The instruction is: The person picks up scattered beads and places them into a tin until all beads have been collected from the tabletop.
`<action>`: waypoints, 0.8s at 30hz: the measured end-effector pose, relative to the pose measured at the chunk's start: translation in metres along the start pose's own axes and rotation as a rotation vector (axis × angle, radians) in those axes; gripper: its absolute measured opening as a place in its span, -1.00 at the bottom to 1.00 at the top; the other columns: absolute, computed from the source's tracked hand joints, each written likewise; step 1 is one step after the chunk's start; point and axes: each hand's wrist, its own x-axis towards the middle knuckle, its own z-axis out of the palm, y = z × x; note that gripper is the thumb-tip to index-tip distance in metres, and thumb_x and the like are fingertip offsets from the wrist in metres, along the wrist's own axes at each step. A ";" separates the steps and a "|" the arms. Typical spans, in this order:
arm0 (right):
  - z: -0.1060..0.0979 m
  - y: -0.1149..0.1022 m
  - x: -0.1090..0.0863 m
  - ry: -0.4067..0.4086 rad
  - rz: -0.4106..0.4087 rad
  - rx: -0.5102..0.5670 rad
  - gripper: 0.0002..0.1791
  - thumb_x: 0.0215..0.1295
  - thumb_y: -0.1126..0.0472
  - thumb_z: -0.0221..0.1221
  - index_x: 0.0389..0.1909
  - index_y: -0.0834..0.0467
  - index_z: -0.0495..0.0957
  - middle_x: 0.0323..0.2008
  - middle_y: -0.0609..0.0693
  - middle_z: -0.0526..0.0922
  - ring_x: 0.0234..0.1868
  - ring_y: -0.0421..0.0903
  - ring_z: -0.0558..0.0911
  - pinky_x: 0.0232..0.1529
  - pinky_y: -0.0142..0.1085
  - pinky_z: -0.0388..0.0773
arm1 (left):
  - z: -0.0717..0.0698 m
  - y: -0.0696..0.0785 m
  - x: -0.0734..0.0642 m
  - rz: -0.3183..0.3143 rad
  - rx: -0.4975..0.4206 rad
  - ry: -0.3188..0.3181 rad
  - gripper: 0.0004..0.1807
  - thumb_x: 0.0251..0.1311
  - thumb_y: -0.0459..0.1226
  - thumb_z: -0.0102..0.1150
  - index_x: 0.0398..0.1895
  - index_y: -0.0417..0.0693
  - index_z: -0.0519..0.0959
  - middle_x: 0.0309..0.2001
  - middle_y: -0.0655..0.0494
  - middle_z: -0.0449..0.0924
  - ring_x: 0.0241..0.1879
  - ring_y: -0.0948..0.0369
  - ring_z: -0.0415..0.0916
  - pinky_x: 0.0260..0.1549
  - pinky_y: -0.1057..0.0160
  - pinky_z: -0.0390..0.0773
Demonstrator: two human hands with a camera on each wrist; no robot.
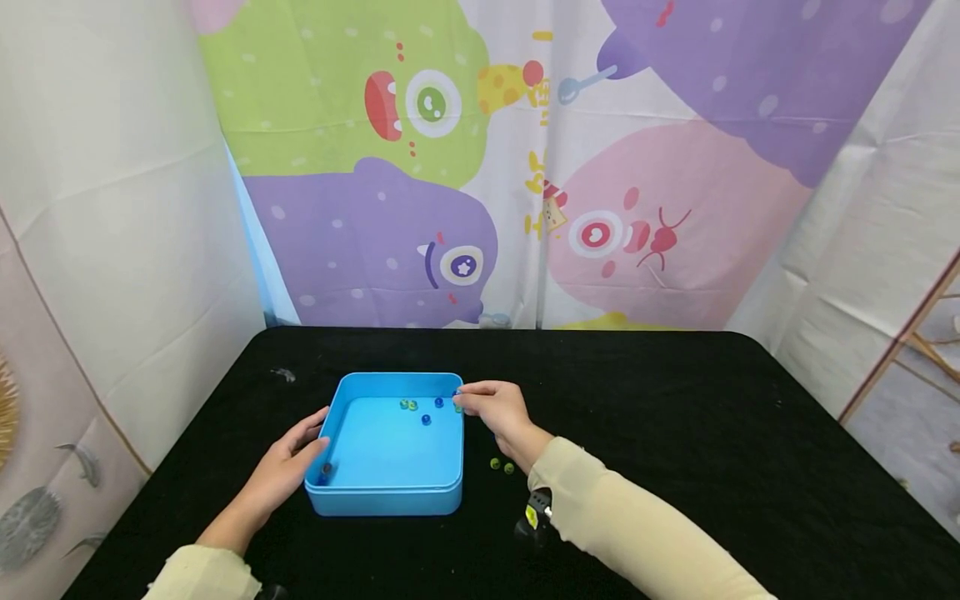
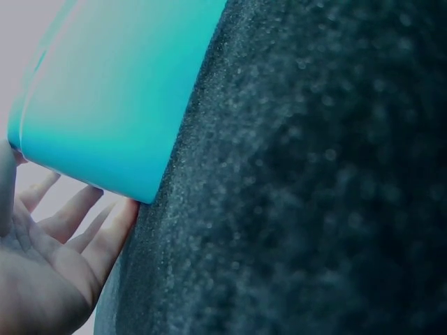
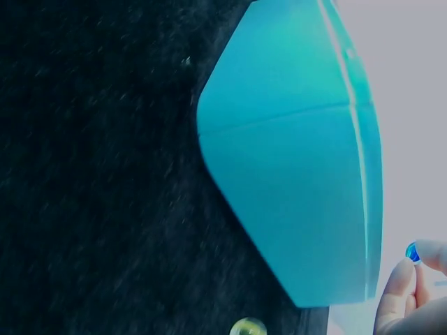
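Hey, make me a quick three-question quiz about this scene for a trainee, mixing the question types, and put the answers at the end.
1. What colour is the bead that the right hand pinches?
2. True or false: every bead lies inside the box.
3. In the head view, which side of the box does the left hand touch?
a) Left
b) Right
c) Far

Key:
1. Blue.
2. False; two green beads lie on the table, to the right of the box in the head view.
3. a) Left.
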 end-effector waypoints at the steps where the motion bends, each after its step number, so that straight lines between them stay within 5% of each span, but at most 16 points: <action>1: 0.002 -0.001 0.000 -0.005 -0.003 0.003 -0.79 0.16 0.22 0.27 -0.19 0.20 0.65 -0.21 0.01 0.64 -0.23 -0.08 0.60 0.10 -0.03 0.42 | 0.000 0.000 0.000 -0.002 -0.002 0.001 -0.33 0.39 -0.01 -0.21 0.46 -0.02 -0.07 0.32 -0.34 0.05 0.23 -0.29 0.12 0.02 -0.25 0.33; 14: 0.030 -0.006 -0.003 -0.011 0.016 -0.025 -0.80 0.12 0.17 0.30 -0.22 0.12 0.68 -0.25 -0.05 0.64 -0.26 -0.12 0.62 0.06 -0.04 0.45 | 0.001 0.001 0.000 -0.009 -0.008 0.008 -0.35 0.40 -0.02 -0.22 0.46 -0.01 -0.07 0.33 -0.33 0.05 0.24 -0.29 0.09 0.04 -0.27 0.30; 24: 0.048 -0.012 -0.006 -0.014 -0.001 -0.021 -0.79 0.10 0.17 0.32 -0.24 0.16 0.69 -0.34 -0.07 0.64 -0.31 -0.09 0.64 0.12 0.11 0.29 | 0.001 0.000 0.000 -0.008 -0.004 0.008 -0.36 0.41 -0.05 -0.23 0.46 -0.01 -0.07 0.33 -0.32 0.06 0.23 -0.28 0.11 0.04 -0.28 0.30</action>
